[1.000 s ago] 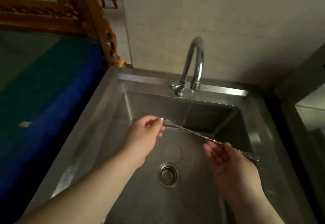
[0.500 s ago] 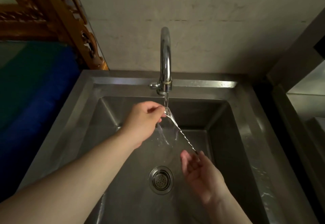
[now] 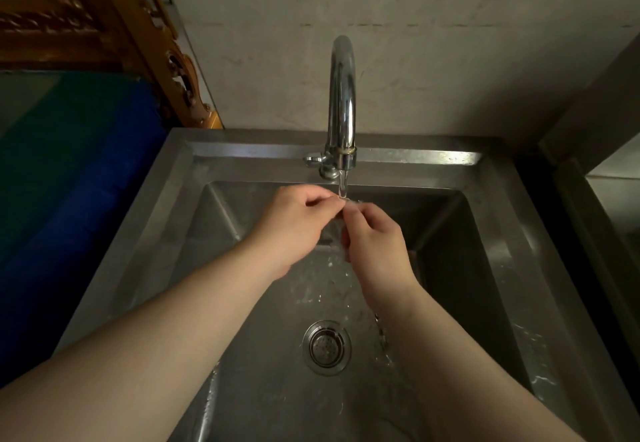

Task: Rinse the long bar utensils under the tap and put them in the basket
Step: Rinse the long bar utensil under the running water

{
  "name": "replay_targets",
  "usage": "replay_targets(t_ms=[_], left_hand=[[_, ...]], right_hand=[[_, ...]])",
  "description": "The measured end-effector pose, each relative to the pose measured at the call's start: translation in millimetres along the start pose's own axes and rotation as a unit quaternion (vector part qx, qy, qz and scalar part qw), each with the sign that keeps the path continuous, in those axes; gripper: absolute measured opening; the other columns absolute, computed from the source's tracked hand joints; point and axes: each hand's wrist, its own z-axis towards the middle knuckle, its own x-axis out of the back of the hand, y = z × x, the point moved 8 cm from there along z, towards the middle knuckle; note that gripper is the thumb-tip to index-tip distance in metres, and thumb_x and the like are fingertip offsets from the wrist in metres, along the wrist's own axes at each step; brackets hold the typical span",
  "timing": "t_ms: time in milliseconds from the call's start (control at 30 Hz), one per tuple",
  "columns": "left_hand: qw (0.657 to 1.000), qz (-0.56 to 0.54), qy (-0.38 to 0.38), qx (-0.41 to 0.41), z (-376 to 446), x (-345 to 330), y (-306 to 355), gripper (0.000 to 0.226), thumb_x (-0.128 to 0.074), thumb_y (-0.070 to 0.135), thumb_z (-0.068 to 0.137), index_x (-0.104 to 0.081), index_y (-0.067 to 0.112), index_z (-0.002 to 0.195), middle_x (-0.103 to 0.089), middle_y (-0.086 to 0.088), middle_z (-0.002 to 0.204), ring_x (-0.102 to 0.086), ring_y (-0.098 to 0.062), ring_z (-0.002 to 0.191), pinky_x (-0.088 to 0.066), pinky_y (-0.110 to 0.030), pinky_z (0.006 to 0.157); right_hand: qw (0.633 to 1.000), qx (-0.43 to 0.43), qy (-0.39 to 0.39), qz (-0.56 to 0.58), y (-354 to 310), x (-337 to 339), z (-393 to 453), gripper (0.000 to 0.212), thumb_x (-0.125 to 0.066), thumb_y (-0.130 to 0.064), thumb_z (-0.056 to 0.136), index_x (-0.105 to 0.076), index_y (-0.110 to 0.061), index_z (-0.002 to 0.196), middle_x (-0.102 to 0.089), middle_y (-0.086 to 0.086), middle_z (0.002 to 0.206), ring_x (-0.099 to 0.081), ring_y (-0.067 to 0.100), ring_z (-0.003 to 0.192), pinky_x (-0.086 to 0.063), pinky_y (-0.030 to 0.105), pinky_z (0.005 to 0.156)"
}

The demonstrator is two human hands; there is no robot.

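Both hands meet right under the tap (image 3: 342, 102), over the steel sink (image 3: 498, 261). The left hand (image 3: 294, 223) is curled, with its thumb and fingers pinched on the top end of a long thin bar utensil (image 3: 349, 201). The right hand (image 3: 375, 244) is just beside it, touching it at the fingertips. Its fingers are bent and pinched on the same shiny end. Only a tiny bit of the metal shows between the two hands, right where the water hits.

A thin stream of water (image 3: 343, 187) runs down from the tap and lands on the pinched spot. Water splashes and spreads below the hands, and wet drops lie on the sink floor.

Most of the utensil is hidden behind the right hand and wrist. A twisted bit of its lower end shows near the right forearm, to the right of the round drain (image 3: 326, 346). It points down into the sink. I cannot tell if that end touches the sink floor.

Both bare arms reach in from the bottom of the view. The tap's small handle (image 3: 313, 160) sticks out to the left. A grey wall (image 3: 433, 60) stands behind the sink. On the left is a blue and green surface (image 3: 76, 178), and behind it some carved brown wood (image 3: 104, 22).
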Motion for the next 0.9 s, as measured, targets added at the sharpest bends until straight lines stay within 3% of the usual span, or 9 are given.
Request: replay_targets(t_ms=[67,133,233,400,500,567,633,833,900], left_hand=[[1.0,-0.004,-0.003,0.011,1.1,3.4,-0.6,0.013,-0.064,0.026,0.089,-0.077,0.022,0.089,-0.075,0.009,0.082,-0.064,0.003,0.072,-0.048,-0.013,0.067],[0.999,0.047,0.005,-0.014,0.1,7.1,5.3,0.014,-0.063,0.027,0.09,-0.076,0.023,0.086,-0.074,0.01,0.08,-0.064,0.002,0.071,-0.044,-0.008,0.057],[0.995,0.076,0.028,-0.049,-2.3,10.7,11.2,0.016,-0.062,0.027,0.089,-0.074,0.022,0.081,-0.074,-0.001,0.077,-0.063,-0.011,0.065,-0.044,-0.018,0.052],[0.999,0.011,0.025,-0.018,-3.4,5.8,2.6,0.013,-0.063,0.026,0.089,-0.073,0.021,0.082,-0.069,0.007,0.071,-0.056,0.004,0.06,-0.044,-0.012,0.058],[1.0,-0.014,-0.011,-0.009,-5.0,-6.5,-0.1,0.015,-0.065,0.027,0.088,-0.071,0.014,0.082,-0.07,-0.008,0.077,-0.056,-0.006,0.066,-0.044,-0.023,0.065],[0.998,-0.058,0.011,-0.007,-1.8,-4.5,2.7,0.01,-0.066,0.025,0.088,-0.07,0.018,0.081,-0.069,0.007,0.068,-0.057,0.002,0.062,-0.045,-0.016,0.061],[0.993,-0.115,0.041,0.009,3.5,0.0,2.5,0.009,-0.066,0.024,0.087,-0.07,0.023,0.079,-0.067,0.019,0.061,-0.055,0.009,0.055,-0.042,-0.019,0.056],[0.991,-0.118,-0.02,0.057,-7.2,-28.9,-17.8,0.013,-0.064,0.026,0.089,-0.073,0.02,0.08,-0.069,0.011,0.07,-0.056,-0.003,0.061,-0.041,-0.019,0.055],[0.987,-0.151,-0.001,0.058,-4.0,-26.3,-15.3,0.011,-0.065,0.025,0.089,-0.073,0.021,0.084,-0.07,0.011,0.072,-0.057,-0.002,0.062,-0.042,-0.017,0.056]], right_hand=[[1.0,0.014,-0.005,0.011,-1.7,-4.1,1.2,0.028,-0.053,-0.035,0.096,-0.07,-0.028,0.075,-0.056,-0.011,0.053,-0.045,0.001,0.047,-0.037,0.018,0.045],[0.999,0.033,-0.013,0.003,-0.7,-5.7,-0.3,0.025,-0.053,-0.03,0.097,-0.068,-0.022,0.079,-0.054,-0.01,0.053,-0.043,0.003,0.047,-0.036,0.019,0.043],[0.999,0.031,-0.028,0.004,9.6,-5.5,-7.9,0.022,-0.053,-0.023,0.097,-0.065,-0.014,0.081,-0.056,-0.007,0.057,-0.048,0.007,0.051,-0.042,0.02,0.046],[0.999,0.021,-0.028,0.006,15.1,-5.4,-10.2,0.023,-0.053,-0.024,0.096,-0.066,-0.016,0.08,-0.057,-0.005,0.059,-0.048,0.009,0.051,-0.042,0.023,0.048],[0.998,0.046,-0.047,0.005,9.4,-6.8,-9.2,0.023,-0.052,-0.03,0.098,-0.069,-0.021,0.086,-0.058,-0.008,0.06,-0.051,0.005,0.053,-0.045,0.019,0.051],[0.998,0.04,-0.048,0.01,16.8,-4.6,-12.0,0.022,-0.053,-0.027,0.099,-0.07,-0.018,0.088,-0.06,-0.008,0.06,-0.055,0.003,0.055,-0.049,0.017,0.055],[0.999,0.014,-0.039,0.003,31.3,0.8,-16.1,0.021,-0.053,-0.023,0.099,-0.07,-0.017,0.087,-0.061,-0.009,0.059,-0.059,0.003,0.056,-0.052,0.02,0.059],[0.998,0.027,-0.026,-0.04,39.6,14.3,-19.9,0.023,-0.052,-0.03,0.098,-0.071,-0.033,0.085,-0.063,-0.008,0.062,-0.056,0.002,0.055,-0.048,0.018,0.054],[0.999,0.024,-0.028,-0.038,42.5,14.3,-20.1,0.022,-0.053,-0.03,0.098,-0.071,-0.033,0.085,-0.064,-0.008,0.062,-0.058,0.003,0.054,-0.05,0.02,0.055]])
